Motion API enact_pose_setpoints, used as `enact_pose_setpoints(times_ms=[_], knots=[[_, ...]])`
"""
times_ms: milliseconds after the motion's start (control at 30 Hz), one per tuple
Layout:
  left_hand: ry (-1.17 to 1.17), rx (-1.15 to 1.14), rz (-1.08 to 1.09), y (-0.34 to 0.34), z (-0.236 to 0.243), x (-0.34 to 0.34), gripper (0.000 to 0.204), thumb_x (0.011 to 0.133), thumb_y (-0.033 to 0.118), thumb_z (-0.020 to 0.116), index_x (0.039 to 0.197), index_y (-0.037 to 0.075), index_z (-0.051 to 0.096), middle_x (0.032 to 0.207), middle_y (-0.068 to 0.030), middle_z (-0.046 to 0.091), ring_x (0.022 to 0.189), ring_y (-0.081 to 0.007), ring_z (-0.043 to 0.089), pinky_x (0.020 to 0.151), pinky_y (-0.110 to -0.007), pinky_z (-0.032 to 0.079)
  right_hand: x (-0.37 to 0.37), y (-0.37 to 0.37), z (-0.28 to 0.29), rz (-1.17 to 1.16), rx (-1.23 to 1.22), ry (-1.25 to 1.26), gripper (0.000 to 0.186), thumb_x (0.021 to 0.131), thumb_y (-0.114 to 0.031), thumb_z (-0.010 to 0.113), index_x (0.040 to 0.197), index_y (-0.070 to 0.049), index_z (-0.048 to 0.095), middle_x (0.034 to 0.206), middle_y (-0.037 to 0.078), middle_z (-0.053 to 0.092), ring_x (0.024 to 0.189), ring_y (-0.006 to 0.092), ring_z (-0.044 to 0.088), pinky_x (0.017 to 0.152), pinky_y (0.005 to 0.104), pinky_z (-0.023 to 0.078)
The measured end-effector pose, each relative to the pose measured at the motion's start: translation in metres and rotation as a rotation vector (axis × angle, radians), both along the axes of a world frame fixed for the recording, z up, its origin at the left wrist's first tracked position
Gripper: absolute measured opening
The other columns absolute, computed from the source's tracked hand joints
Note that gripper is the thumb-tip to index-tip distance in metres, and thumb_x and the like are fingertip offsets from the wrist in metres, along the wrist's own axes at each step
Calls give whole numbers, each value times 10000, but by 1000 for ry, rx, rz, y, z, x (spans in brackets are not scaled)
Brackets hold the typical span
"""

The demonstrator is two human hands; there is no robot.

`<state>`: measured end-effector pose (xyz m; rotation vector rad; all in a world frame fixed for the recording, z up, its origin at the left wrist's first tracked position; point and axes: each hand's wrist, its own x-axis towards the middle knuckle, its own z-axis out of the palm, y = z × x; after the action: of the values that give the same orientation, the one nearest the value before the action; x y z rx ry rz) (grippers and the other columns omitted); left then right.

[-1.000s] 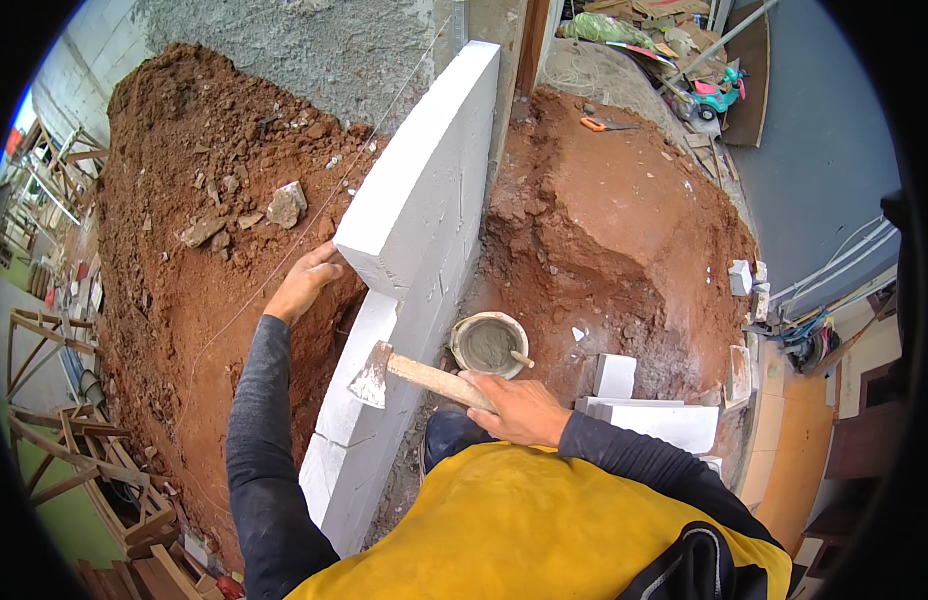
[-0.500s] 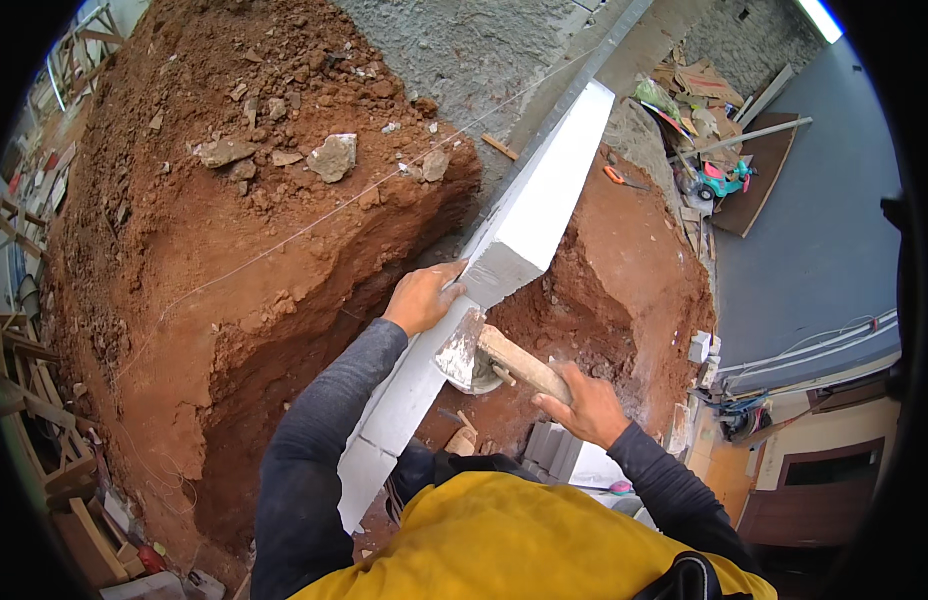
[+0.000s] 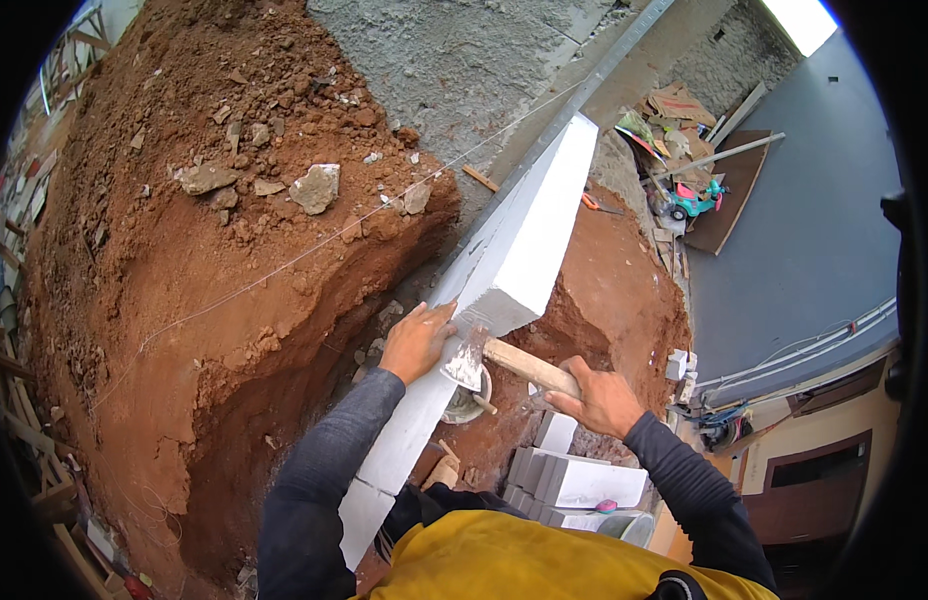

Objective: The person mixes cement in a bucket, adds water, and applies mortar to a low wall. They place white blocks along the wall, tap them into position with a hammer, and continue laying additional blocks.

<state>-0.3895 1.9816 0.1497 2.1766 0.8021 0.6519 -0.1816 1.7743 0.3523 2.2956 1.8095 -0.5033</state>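
Note:
My right hand (image 3: 602, 398) is wrapped round the wooden handle of a hatchet (image 3: 532, 368). Its wide metal head is smeared with pale mortar and sits at the wall's top, by the near end of the raised white block (image 3: 544, 235). My left hand (image 3: 418, 342) lies with fingers extended on the wall's left side, next to that end. Below it, the lower course of white blocks (image 3: 404, 440) runs back toward my body. Behind the hatchet head, a round bucket (image 3: 466, 400) is partly hidden.
A string line (image 3: 314, 243) crosses the trench beside the earth mound (image 3: 254, 130). Stacked blocks (image 3: 584, 482) stand near my right side. Orange-handled pliers (image 3: 596, 204) lie on soil at the right. A metal straightedge (image 3: 614, 60) runs along the wall's far end.
My view has shifted, bringing more of the stacked blocks into sight. The hatchet head has come closer to the raised block's near end. My left hand stays on the wall.

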Motion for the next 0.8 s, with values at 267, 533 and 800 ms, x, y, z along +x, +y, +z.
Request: enact_pose_setpoints(times_ms=[267, 533, 800], knots=[[-166, -1, -8, -18, 37, 4, 930, 922, 317, 773, 1665, 59, 277, 1593, -258, 483, 1412, -406, 545, 1165, -450, 461, 6, 12, 41, -398, 369, 768, 489, 1063, -465, 612, 1297, -37, 569, 865, 37, 627, 686, 99, 622, 604, 301, 542], [-210, -93, 89, -34, 52, 36, 1247, 838, 326, 902, 1687, 57, 31, 1625, -338, 380, 1426, -490, 504, 1158, -509, 455, 103, 119, 63, -562, 334, 736, 518, 1101, -532, 471, 1269, -50, 562, 772, 17, 551, 526, 114, 557, 431, 299, 479], [-75, 28, 147, -29, 45, 34, 1123, 885, 382, 875, 1626, -90, 175, 1525, -391, 468, 1424, -475, 514, 1187, -473, 434, 129, 93, 63, -427, 378, 461, 588, 1063, -559, 527, 1198, 3, 634, 727, 50, 595, 530, 140, 601, 441, 299, 504]])
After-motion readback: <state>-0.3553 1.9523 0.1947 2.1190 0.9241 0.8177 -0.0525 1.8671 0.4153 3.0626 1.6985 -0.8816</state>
